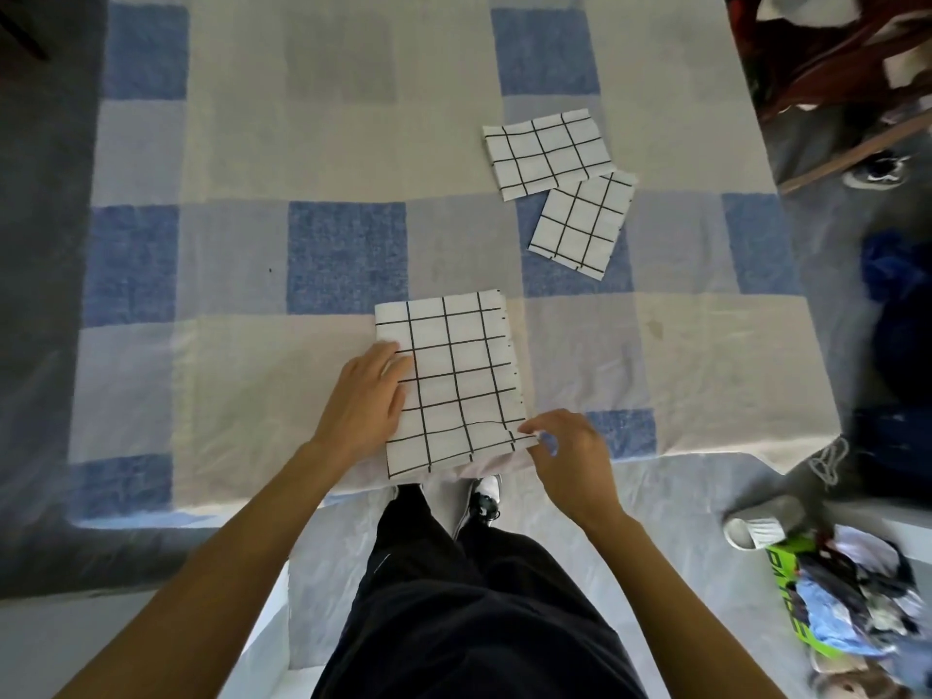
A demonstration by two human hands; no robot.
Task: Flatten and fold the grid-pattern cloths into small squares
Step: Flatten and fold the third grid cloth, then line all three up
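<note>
A white cloth with a black grid, folded into a tall rectangle, lies near the front edge of the bed. My left hand rests flat on its left edge with straight fingers. My right hand pinches the cloth's near right corner, which is lifted slightly. Two smaller folded grid cloths lie farther back on the right: one partly overlaps the other.
The bed is covered with a blue, grey and cream checked sheet, its front edge just below the cloth. On the floor at the right are a slipper, a heap of clothes and dark furniture.
</note>
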